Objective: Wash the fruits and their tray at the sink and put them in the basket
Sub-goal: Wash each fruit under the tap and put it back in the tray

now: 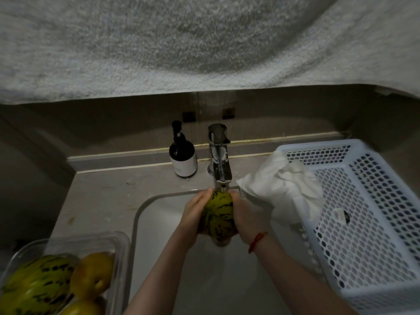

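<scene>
Head view: my left hand (196,209) and right hand (244,218) cup a striped green melon (218,214) between them, fingers curled around its sides, right under the tap (219,155) over the sink (159,223). More fruit sits in the clear tray (118,244) at my left. My right has the white basket (375,223), a cloth (286,187) draped over its edge.
</scene>
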Available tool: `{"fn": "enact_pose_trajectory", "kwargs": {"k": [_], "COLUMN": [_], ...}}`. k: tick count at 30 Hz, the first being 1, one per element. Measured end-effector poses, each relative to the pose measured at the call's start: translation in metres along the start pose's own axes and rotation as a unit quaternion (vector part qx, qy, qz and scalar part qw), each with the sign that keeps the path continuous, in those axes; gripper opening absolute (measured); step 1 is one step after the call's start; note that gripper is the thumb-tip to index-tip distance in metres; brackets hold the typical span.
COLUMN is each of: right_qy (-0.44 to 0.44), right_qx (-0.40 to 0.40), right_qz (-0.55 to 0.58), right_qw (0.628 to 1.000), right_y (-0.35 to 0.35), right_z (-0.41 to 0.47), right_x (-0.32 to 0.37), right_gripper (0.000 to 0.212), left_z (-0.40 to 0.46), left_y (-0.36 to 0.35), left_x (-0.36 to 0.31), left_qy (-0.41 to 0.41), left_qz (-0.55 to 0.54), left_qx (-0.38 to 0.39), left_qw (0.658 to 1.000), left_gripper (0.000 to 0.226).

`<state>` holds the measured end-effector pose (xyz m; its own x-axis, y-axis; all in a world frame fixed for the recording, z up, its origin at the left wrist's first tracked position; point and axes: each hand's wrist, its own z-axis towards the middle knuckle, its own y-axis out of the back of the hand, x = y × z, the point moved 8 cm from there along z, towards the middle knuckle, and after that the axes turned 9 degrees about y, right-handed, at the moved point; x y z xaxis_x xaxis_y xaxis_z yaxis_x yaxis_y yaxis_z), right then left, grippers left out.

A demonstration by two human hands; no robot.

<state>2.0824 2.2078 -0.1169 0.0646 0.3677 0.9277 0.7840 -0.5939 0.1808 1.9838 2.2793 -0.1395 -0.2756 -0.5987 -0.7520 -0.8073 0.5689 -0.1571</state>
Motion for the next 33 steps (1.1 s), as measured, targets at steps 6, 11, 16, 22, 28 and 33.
{"fn": "enact_pose_trajectory", "kwargs": {"k": [6,11,16,22,28,33], "right_qy": [0.178,0.276,0.241,0.265,0.345,0.118], "right_qx": [-0.06,-0.074,-0.047,-0.043,-0.033,-0.129], "right_qz": [-0.084,-0.211,-0.257,-0.371,-0.354,-0.055], "right_qw": [0.979,0.935,0.934,0.889,0.869,0.983], "right_y": [-0.012,-0.005,0.001,0.005,-0.007,0.003], "right_z": [-0.01,-0.008,0.011,0.007,-0.013,0.006], "right_x": [0.021,0.031,0.036,0.051,0.038,0.003], "right_gripper": [0.019,0.024,0.025,0.012,0.049,0.015], "left_z": [0.003,0.012,0.013,0.014,0.013,0.013], "left_y": [0.009,0.005,0.002,-0.013,-0.024,-0.019], "left_x": [0.018,0.018,0.023,0.025,0.03,0.036], "left_qy": [0.104,0.097,0.125,0.1,0.178,0.132], "left_qz": [-0.167,-0.144,-0.067,-0.154,-0.309,-0.25], "left_qx": [-0.149,-0.127,-0.075,0.008,0.033,-0.045], "left_qw": [0.969,0.977,0.987,0.983,0.934,0.958], "left_gripper": [0.031,0.046,0.054,0.058,0.065,0.051]}}
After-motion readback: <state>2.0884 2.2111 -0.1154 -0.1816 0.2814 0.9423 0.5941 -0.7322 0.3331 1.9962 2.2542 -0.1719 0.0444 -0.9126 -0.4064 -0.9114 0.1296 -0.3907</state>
